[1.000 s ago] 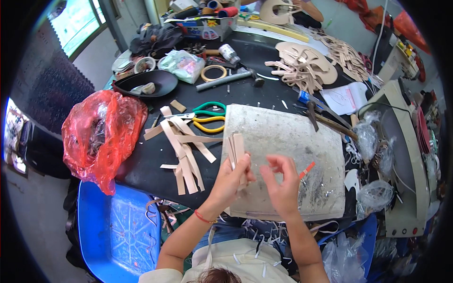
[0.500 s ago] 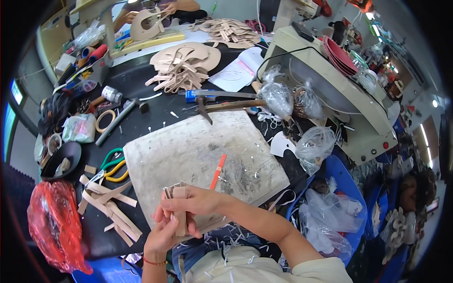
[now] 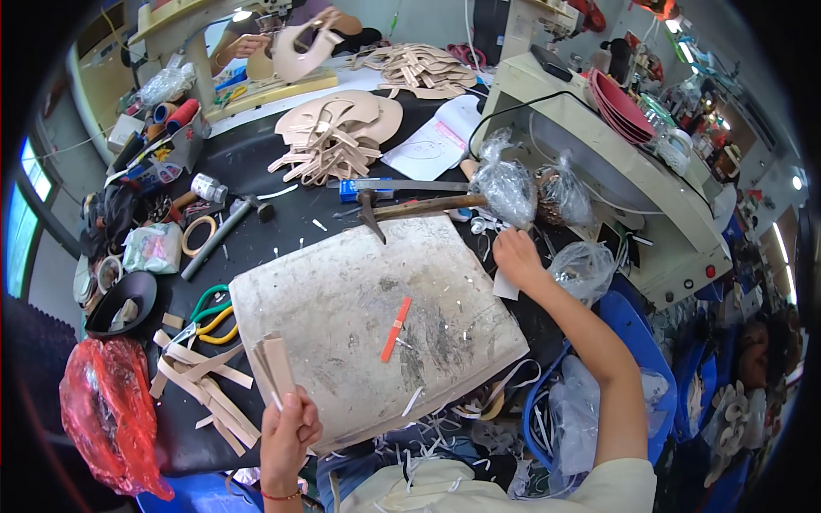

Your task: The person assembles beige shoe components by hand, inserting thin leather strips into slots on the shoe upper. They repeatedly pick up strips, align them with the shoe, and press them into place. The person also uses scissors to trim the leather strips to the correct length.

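My left hand is closed around the lower end of a bundle of beige leather strips, which stands up over the near left corner of the worn white board. My right hand has reached to the far right of the board. Its fingers are curled down beside a tangle of white cord and over a white flat piece; their tips are hidden. An orange strip lies on the board. More beige strips lie in a loose heap to the left.
A hammer lies across the board's far edge. Pliers with green and yellow handles are at its left. Beige cut pieces are stacked farther back. A blue bin stands at right. Across the table, a person holds a curved beige piece.
My right hand has left the strip bundle and moved far right, past the board. My left hand keeps the bundle, slightly lower and farther left. The person opposite has raised the curved piece.
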Action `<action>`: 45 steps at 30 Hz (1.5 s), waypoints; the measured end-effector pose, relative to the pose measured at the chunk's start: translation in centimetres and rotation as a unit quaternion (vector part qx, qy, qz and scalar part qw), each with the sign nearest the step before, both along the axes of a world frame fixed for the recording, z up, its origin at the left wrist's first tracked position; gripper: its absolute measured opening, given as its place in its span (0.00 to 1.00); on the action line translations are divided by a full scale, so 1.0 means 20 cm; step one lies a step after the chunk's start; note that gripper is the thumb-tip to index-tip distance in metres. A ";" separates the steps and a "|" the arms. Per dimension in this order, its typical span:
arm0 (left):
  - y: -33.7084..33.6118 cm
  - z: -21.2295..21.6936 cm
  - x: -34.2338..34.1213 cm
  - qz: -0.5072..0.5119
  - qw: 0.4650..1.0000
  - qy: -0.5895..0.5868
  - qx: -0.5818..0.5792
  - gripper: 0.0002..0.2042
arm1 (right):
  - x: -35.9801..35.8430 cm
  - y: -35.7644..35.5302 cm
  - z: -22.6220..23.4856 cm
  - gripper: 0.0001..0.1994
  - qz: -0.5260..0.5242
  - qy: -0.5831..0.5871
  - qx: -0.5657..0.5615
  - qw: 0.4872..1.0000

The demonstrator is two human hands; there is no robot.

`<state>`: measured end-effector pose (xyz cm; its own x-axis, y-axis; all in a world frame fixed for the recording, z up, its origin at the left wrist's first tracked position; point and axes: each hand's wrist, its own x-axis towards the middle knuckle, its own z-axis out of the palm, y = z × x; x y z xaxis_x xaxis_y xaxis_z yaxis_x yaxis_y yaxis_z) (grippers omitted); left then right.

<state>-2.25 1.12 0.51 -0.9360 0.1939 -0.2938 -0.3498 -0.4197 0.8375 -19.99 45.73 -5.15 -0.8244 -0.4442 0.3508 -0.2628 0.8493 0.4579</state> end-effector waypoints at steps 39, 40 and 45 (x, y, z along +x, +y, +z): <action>-0.21 0.12 0.11 -0.050 0.897 0.216 -0.383 0.11 | 0.64 -1.47 0.52 0.28 0.245 -0.439 -0.614 0.608; -0.19 0.05 0.15 -0.144 0.801 0.272 -0.514 0.12 | 0.66 -1.51 0.61 0.27 0.309 -0.314 -0.466 0.767; -0.12 0.12 0.26 -0.107 0.887 0.331 -0.303 0.12 | 0.52 -1.43 0.27 0.35 0.054 -0.584 -0.761 0.279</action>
